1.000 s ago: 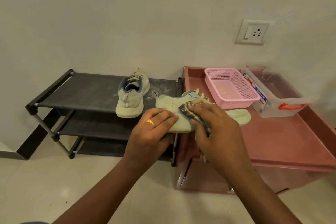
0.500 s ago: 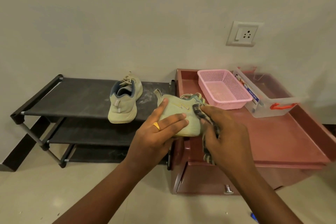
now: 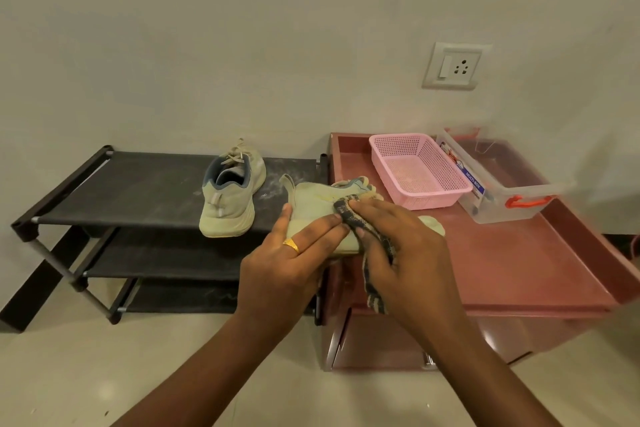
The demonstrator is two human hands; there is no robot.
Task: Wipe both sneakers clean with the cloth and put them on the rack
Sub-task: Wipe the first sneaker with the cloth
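Pale knit sneaker (image 3: 311, 201) gripped by left hand (image 3: 287, 260), striped cloth (image 3: 375, 253) in right hand (image 3: 405, 246)

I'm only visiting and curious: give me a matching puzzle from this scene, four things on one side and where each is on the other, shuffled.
Things: 1 cloth; 2 pink basket; 3 upright sneaker; 4 sneaker being wiped.
Places: A rack top shelf; B gripped by left hand; C held in right hand; D on red cabinet beside clear box.
Pairs: 1-C; 2-D; 3-A; 4-B.
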